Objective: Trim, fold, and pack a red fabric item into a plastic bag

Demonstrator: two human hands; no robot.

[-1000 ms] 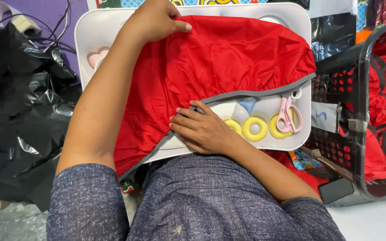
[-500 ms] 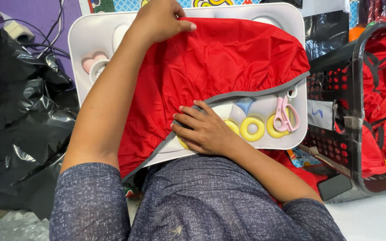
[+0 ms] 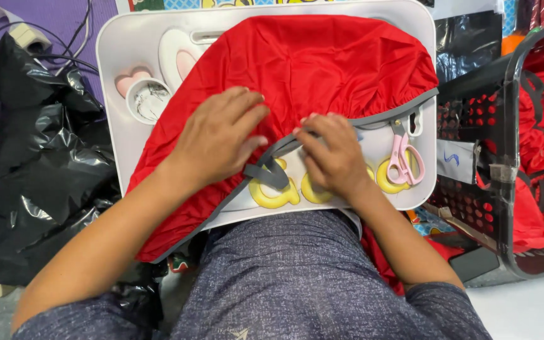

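1. My right hand pinches the grey trim of the red fabric cover between thumb and fingertips, closed on the edge near the tray's centre.
2. My left hand lies flat on the red cloth at about nine o'clock from the right, fingers spread and pressing down, clasping nothing.
3. A grey tab of the trim sticks out at six o'clock between my hands.
4. The cover lies spread over the white lap tray, draping off it at seven o'clock.
5. Pink scissors rest at three o'clock; yellow shapes show beneath my hands.
6. As I judge it, the cover is smoothed out but its hem is only now being handled; more red pieces wait in the black basket at three o'clock.
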